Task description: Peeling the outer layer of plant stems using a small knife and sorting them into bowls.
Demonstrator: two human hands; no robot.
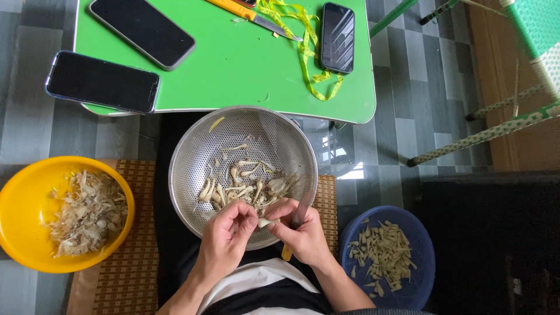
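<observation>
Grey floor tiles underlie everything. Yellow bowl (pixel 23 198) holds dry peelings; steel colander (pixel 192 151) holds pale cloves; blue bowl (pixel 423 245) holds trimmed pieces (smaller pile). Left hand (pixel 227 233) pinches a clove (pixel 265 222) at the colander's near rim; right hand (pixel 303 233) clasps a knife (pixel 302 211).

**A home floor used for food preparation**

This looks like a home. The floor (pixel 408 105) has grey tiles, with a woven mat (pixel 131 256) on it. A low green folding table (pixel 233 64) carries phones (pixel 102 81) and a measuring tape (pixel 309 52). Plastic bowls (pixel 17 216) stand around a metal colander (pixel 192 157).
</observation>
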